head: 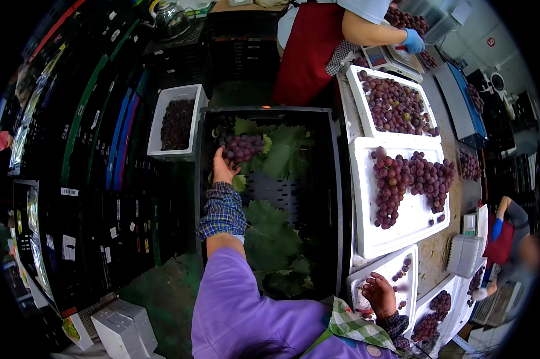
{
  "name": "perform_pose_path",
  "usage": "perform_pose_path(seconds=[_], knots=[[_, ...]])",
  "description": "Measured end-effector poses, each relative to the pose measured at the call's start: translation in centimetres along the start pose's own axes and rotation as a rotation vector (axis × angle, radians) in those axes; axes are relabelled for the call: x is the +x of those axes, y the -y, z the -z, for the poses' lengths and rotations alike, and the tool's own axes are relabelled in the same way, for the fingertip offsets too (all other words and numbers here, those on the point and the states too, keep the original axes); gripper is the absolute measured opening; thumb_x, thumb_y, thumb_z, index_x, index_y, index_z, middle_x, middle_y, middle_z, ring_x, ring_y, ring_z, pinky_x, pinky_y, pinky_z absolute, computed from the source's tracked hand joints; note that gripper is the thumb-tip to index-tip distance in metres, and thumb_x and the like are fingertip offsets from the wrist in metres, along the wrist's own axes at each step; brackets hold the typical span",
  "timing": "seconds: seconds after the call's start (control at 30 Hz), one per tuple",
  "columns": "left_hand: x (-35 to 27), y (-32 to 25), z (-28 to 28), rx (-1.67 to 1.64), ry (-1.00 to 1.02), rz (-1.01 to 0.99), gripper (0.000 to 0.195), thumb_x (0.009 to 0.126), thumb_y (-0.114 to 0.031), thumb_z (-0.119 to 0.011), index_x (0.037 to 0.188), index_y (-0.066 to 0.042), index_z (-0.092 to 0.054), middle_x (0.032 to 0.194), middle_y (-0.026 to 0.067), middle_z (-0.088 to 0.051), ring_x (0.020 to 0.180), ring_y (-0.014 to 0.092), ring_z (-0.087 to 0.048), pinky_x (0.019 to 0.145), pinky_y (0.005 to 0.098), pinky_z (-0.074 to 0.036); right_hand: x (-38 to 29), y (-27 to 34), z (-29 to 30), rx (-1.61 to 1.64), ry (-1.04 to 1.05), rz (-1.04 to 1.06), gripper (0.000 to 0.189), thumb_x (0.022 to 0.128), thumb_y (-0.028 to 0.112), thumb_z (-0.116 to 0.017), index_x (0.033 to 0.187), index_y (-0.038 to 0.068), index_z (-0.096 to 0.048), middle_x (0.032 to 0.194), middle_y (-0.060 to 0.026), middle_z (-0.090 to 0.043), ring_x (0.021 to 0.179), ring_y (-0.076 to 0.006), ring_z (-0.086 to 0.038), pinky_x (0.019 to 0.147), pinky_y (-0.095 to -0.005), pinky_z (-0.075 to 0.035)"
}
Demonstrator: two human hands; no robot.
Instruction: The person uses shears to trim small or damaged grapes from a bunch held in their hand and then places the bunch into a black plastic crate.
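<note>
My left hand [224, 168] reaches into a deep black plastic crate [337, 202] and grips the near left end of a bunch of purple-red grapes [244, 148]. Green grape leaves [270, 229] partly cover the slotted crate floor, and some lie around the bunch. Over a white foam tray [356, 287] on the right, my right hand [380, 291] hangs with its fingers apart and slightly curled, nothing in it. A red-handled tool [364, 311] and a few loose grapes [404, 268] lie in that tray, close to the hand.
A white foam tray with large grape bunches [391, 188] and another full of loose grapes [393, 103] stand along the table. A white foam box [198, 121] sits left of the crate. Ahead, a person in a red apron [303, 54] works at a scale [395, 63]. Crates [95, 134] are stacked left.
</note>
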State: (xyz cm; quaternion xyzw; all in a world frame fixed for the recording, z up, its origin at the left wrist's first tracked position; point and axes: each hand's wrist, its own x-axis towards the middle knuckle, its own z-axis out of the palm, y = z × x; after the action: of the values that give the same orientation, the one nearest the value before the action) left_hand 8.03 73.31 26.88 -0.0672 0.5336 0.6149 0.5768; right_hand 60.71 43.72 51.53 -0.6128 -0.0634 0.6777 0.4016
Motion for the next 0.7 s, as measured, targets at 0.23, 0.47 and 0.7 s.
perform_pose_path(seconds=[0.23,0.47,0.7], knots=[[-1.4,2.1,1.0,-0.139,0.288,-0.082,0.059,0.094,-0.055,-0.053,0.137,-0.015,-0.050,0.135,0.0048,-0.050,0.121,0.023,-0.047,0.095,0.0484,-0.039,-0.4,0.0,-1.5,-0.053,-0.020,-0.002,0.034,0.096,0.015,-0.054,0.126,-0.001,-0.049,0.103,-0.0115,-0.061,0.090,-0.0233,-0.062,0.078,-0.0365,-0.053],[-1.7,5.3,2.3,0.087,0.181,-0.177,0.029,0.103,-0.024,-0.051,0.116,-0.002,-0.064,0.123,0.0092,-0.063,0.114,0.023,-0.058,0.098,0.0372,-0.047,-0.3,-0.3,-1.6,-0.069,0.001,0.011,0.034,0.096,0.016,-0.053,0.126,0.000,-0.048,0.103,-0.0114,-0.061,0.091,-0.0238,-0.062,0.080,-0.0382,-0.052],[-6.2,7.7,2.7,0.343,-0.084,-0.348,0.029,0.100,-0.023,-0.055,0.119,-0.001,-0.060,0.118,0.0088,-0.064,0.110,0.023,-0.058,0.097,0.0366,-0.044,-0.7,-0.8,-1.1,-0.107,-0.002,0.040,0.030,0.097,0.013,-0.051,0.125,0.001,-0.051,0.105,-0.0107,-0.062,0.092,-0.0221,-0.063,0.082,-0.0371,-0.053]])
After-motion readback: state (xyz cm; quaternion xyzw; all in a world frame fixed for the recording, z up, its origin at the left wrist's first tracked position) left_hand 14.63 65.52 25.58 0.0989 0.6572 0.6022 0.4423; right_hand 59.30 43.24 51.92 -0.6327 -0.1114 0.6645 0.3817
